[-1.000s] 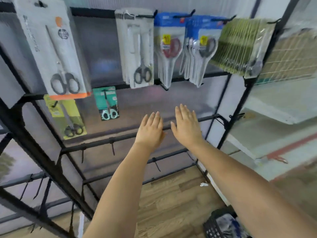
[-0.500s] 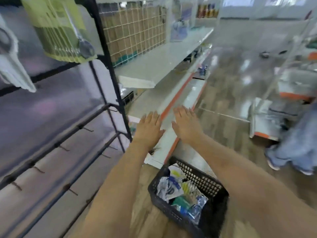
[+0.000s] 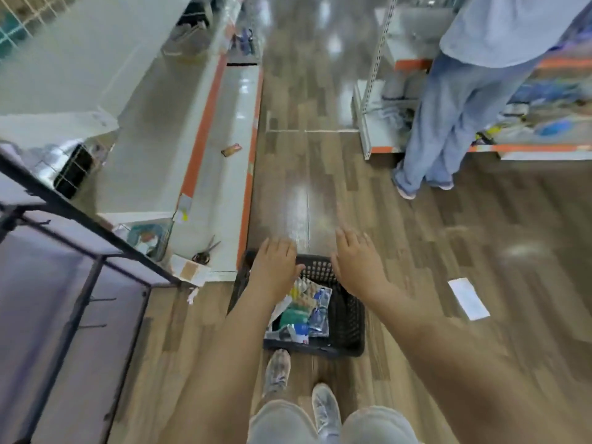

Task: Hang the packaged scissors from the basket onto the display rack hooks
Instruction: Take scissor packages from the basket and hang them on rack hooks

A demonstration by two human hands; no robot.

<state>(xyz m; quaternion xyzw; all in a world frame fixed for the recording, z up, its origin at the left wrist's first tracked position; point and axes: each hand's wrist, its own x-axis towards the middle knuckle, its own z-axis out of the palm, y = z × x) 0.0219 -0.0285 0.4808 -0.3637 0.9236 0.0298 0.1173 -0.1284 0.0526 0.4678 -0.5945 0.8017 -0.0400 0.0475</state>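
A: Where are the hands relative to the black plastic basket (image 3: 347, 318)?

B: Both are held out above its far end. The left hand (image 3: 276, 267) is over the far left corner, the right hand (image 3: 357, 264) over the far right rim. Palms face down, fingers straight and close together, holding nothing.

A: And the packaged scissors (image 3: 302, 310)?

B: In the basket, a loose heap of glossy packs in white, blue, green and yellow. The blur hides any single pair.

A: Where does the basket sit?

B: On the wood-look floor (image 3: 480, 238), just beyond the person's two grey shoes (image 3: 277, 371).

A: The display rack (image 3: 80, 238)?

B: Left of the basket, black bars with a few short hooks (image 3: 93, 325); nothing hangs on the ones in view.

A: Anything else near the basket?

B: A loose pair of scissors (image 3: 206, 251) lies on the low white shelf base (image 3: 221, 174) to its far left. A white paper slip (image 3: 468, 298) lies on the floor to its right. Well beyond it, on the right, another person (image 3: 448, 123) in pale jeans stands at a shelf.
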